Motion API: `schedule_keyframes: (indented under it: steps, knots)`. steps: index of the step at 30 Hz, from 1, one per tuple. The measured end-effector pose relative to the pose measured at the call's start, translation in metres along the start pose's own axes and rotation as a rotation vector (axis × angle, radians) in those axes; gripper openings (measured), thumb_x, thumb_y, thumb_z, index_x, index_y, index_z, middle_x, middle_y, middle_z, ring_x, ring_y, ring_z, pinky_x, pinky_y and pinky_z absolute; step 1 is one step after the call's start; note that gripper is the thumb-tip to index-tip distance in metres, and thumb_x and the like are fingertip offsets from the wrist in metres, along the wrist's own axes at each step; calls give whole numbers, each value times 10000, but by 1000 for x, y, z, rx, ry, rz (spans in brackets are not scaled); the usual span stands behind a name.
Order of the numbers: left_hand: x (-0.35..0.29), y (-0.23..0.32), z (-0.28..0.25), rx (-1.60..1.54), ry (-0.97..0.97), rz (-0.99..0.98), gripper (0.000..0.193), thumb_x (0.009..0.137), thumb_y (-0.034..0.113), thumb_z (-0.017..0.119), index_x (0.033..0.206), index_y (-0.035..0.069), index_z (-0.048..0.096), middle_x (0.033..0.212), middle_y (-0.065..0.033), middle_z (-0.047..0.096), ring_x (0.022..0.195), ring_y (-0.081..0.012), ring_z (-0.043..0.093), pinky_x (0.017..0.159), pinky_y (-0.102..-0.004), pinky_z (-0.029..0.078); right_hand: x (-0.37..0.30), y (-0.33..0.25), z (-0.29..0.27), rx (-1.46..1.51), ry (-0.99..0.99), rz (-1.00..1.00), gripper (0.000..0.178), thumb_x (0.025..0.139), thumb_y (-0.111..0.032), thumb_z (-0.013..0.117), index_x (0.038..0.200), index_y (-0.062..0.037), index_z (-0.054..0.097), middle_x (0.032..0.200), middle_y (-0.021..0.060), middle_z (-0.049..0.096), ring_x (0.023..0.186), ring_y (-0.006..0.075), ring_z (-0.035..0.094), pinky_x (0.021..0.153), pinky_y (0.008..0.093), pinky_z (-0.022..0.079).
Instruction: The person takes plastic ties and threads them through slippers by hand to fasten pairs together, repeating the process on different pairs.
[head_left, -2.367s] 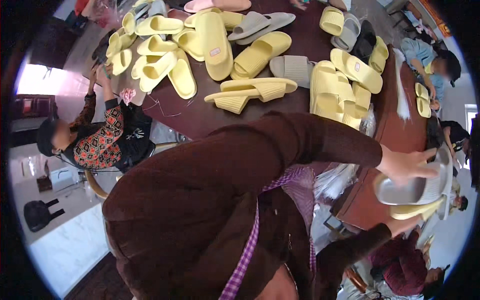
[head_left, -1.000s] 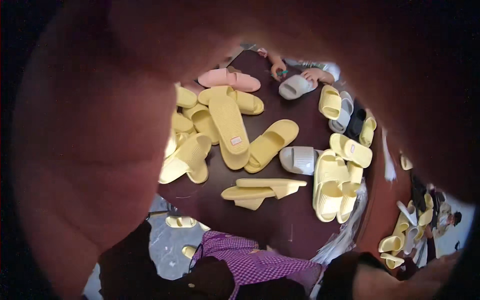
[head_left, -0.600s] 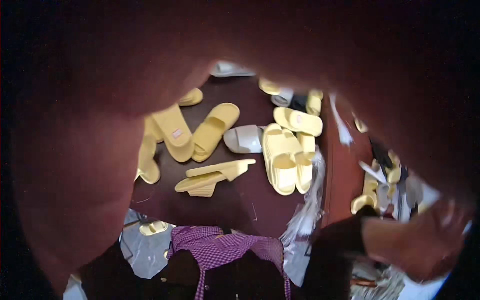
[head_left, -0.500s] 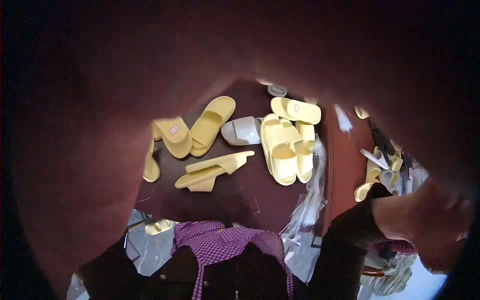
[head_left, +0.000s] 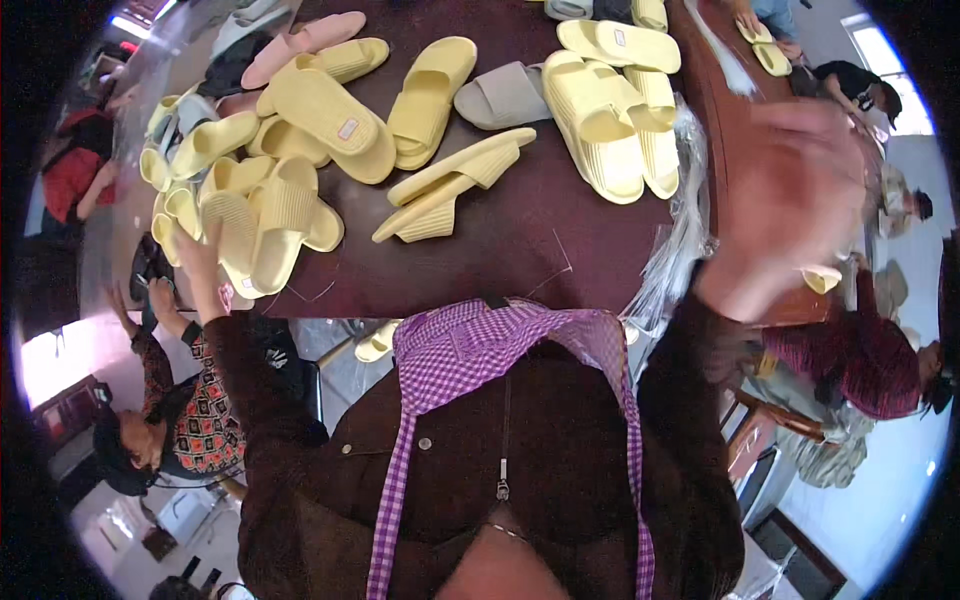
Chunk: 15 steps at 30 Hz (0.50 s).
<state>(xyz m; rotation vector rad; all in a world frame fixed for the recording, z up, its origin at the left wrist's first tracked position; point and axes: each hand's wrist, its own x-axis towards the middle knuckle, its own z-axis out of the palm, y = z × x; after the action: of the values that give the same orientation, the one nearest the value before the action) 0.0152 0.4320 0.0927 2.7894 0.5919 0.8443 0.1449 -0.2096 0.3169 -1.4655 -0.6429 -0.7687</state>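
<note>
My left hand (head_left: 200, 272) rests at the near left edge of a heap of pale yellow slide slippers (head_left: 228, 225). Its fingers look spread against the slippers, with no firm grip visible. My right hand (head_left: 795, 200) is smeared by motion above the right side of the dark red table, so its fingers cannot be made out. Between my hands, a yellow slipper (head_left: 455, 180) lies on its side. Behind it are an upright yellow slipper (head_left: 432, 100) and a grey slipper (head_left: 505, 95). A cluster of yellow slippers (head_left: 610, 125) sits to the right.
Clear plastic bags (head_left: 685, 230) hang along the table's right part. A pink slipper (head_left: 305, 45) lies at the back left. A person in a patterned top (head_left: 205, 425) works at the left; another in a striped top (head_left: 850, 350) is at the right.
The dark reddish blur that covered much of the view is gone. My left hand now shows at the slipper heap, and my right hand has moved inward and up over the table.
</note>
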Motion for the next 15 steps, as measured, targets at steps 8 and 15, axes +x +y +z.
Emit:
schedule_keyframes:
  steps: [8,15]
  knots:
    - [-64,29,29,-180,-317,-452,602,731,268,712,1176,-23,430,940,-183,600,787,-265,601,703,-351,480,-241,160,72,-114,-227,1213,525,768,-131,619,1253,-18,452,1170,103,534,939,163,553,678,246,477]
    - [-113,202,30,-593,-203,-283,474,724,134,678,1118,6,448,935,-131,545,795,-212,551,714,-317,462,-220,182,107,219,-162,1195,532,738,-143,691,1213,-21,483,1126,109,564,873,168,569,629,285,488]
